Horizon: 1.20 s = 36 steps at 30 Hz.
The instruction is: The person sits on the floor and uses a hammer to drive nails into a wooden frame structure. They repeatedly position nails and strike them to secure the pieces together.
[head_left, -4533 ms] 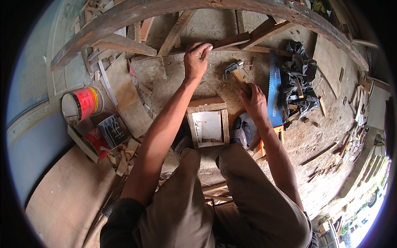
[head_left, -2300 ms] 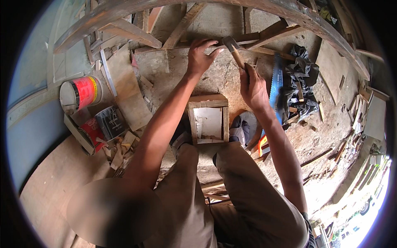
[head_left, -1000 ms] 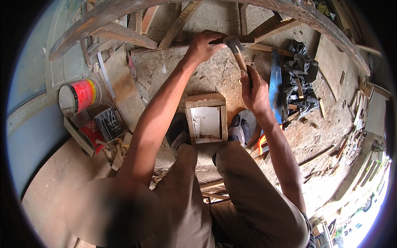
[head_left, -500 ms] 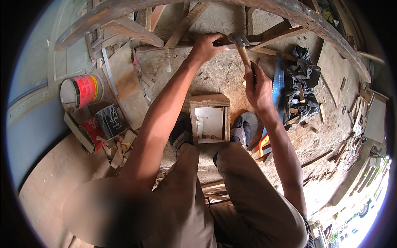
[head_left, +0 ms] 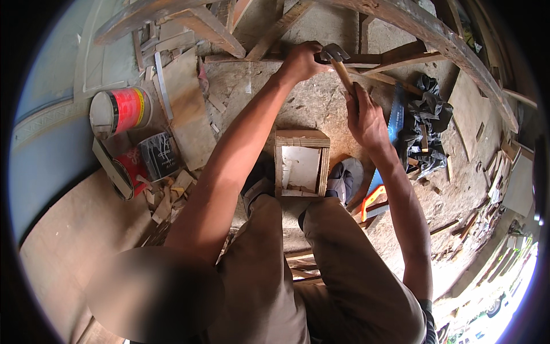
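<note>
My right hand (head_left: 367,119) grips the wooden handle of a claw hammer (head_left: 342,70), with the thumb along it. The dark metal hammer head is raised at the far side, just right of my left hand (head_left: 305,61). My left hand is closed at a wooden rail (head_left: 366,59) of a timber frame; what its fingers pinch is hidden. Between my feet stands a small wooden box frame (head_left: 302,137) with a whitish panel inside.
A handsaw (head_left: 394,114) with an orange handle lies right of my foot, beside a crumpled black plastic bag (head_left: 427,120). Paint cans (head_left: 121,110) and wood scraps (head_left: 166,203) sit at left. A curved-looking beam (head_left: 424,43) crosses the far side.
The whole view has shifted, so most things appear farther right. The hammer head has come closer to my left hand, and its handle tilts more. Both hands keep their grip.
</note>
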Available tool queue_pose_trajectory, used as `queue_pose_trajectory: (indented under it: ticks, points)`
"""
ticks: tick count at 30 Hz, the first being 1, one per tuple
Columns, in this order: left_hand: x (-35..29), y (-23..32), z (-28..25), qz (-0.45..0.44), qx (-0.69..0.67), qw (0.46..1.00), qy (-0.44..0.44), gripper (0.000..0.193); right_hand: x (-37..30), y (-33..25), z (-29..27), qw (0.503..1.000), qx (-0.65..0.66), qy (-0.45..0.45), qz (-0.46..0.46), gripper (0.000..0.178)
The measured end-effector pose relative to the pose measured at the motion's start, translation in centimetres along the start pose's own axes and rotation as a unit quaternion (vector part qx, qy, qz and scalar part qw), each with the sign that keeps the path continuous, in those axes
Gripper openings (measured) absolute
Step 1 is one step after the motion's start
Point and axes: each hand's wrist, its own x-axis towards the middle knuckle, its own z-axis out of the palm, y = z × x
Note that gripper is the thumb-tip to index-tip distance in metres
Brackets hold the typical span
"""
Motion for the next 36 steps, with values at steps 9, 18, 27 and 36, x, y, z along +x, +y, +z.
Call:
queue_pose_trajectory:
  ticks: [9, 18, 27, 36]
  points:
    - [-0.7, 0.1, 0.0, 0.027, -0.063, 0.997, 0.038, 0.032, 0.4, -1.5, 0.2, 0.997, -0.068, 0.013, -0.028, 0.035]
    - [-0.8, 0.9, 0.0, 0.023, -0.132, 0.991, 0.027, 0.027, 0.5, -0.7, 0.1, 0.995, -0.082, 0.03, -0.042, 0.035]
    - [-0.8, 0.2, 0.3, 0.043, -0.09, 0.994, 0.039, 0.021, 0.3, -1.3, 0.3, 0.996, -0.086, 0.018, -0.019, 0.036]
    - [-0.7, -0.4, 0.9, 0.065, -0.064, 0.994, 0.064, 0.013, -0.2, -1.5, 0.8, 0.997, -0.066, 0.031, -0.018, 0.034]
